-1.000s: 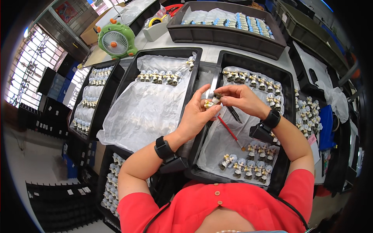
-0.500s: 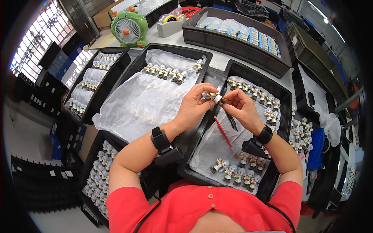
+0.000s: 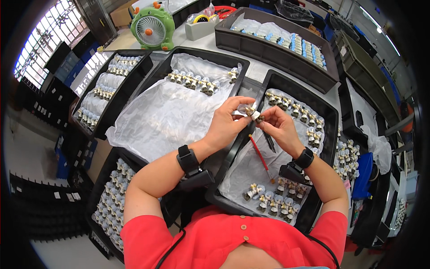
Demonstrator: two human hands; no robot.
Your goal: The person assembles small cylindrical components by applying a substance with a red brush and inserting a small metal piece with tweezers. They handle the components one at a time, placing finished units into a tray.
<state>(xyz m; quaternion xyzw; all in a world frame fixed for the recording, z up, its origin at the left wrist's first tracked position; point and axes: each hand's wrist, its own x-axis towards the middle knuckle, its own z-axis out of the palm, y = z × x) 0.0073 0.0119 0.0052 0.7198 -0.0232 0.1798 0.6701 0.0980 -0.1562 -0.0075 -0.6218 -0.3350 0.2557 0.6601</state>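
Several figurines [image 3: 191, 81] stood in the black tray [image 3: 240, 77] ahead-left of our left hand [image 3: 226, 122], and others in the second tray [image 3: 330, 130] below our right hand [image 3: 281, 128]; the held figurine [image 3: 254, 114], between both hands, seemed unfinished. Angled inward, our left hand pinched its upper body while our right hand pinched its dark base.

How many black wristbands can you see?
2: the left wristband, on the left hand's wrist; the right wristband, on the right hand's wrist. Clutter could hide others.
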